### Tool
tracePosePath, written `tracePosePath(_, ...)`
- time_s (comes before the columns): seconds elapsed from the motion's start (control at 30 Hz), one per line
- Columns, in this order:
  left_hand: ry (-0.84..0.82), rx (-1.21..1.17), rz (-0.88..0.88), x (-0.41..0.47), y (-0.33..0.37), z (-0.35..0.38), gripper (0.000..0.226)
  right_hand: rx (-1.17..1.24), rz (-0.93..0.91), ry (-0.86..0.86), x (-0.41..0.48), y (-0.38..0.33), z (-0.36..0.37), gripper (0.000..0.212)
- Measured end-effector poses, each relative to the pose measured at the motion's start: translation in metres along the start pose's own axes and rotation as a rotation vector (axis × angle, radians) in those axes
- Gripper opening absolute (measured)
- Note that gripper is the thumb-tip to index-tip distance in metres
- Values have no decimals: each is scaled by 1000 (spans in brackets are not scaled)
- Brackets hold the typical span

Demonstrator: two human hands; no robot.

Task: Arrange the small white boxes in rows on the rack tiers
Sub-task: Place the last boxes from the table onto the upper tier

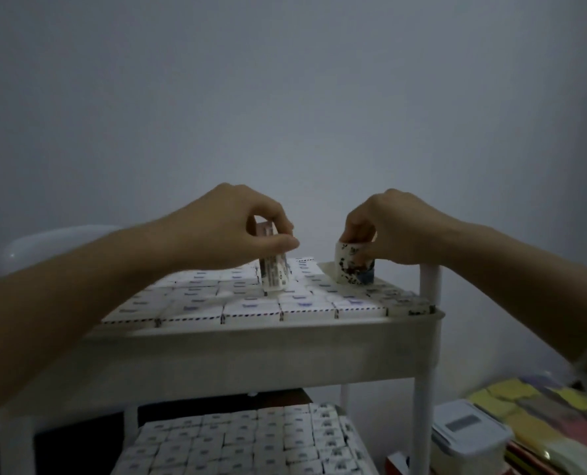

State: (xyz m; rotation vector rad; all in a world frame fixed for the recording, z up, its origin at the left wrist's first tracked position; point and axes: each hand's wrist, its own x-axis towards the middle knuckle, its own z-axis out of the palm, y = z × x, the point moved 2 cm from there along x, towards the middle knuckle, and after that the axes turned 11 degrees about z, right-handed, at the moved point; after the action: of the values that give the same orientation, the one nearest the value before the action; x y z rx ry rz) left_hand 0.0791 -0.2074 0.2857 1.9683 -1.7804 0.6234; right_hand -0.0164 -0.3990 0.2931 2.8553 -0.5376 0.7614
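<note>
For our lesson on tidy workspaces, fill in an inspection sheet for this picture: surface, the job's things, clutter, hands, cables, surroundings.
Surface: white rack's top tier, covered with top-tier boxes in rows.
Job's things: upright box over the middle rows; corner box at the back right; lower-tier boxes in rows below.
Clutter: lidded plastic container and yellow sheets low on the right, beside the rack.
Hands: left hand pinches the upright box; right hand grips the corner box.
Cables: nothing seen.
Surroundings: plain grey wall; dim light.
</note>
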Motion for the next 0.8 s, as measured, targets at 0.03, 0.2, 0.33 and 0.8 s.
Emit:
tracePosePath(0.03,-78,-84,-28,0,0,-4,14,3,-8,-33,0,0,0,22)
tracePosePath(0.2,-347,-161,-43,5,-9,-19,38,39,-52,-183,-2,1,3,22)
tracePosePath(0.33,-273,8,4,21,-8,-16,20,-3,-78,-231,-2,-1,6,25)
tracePosePath(0.8,-189,-126,-113,105,-18,51,23,-211,-110,-172,-6,-6,10,16)
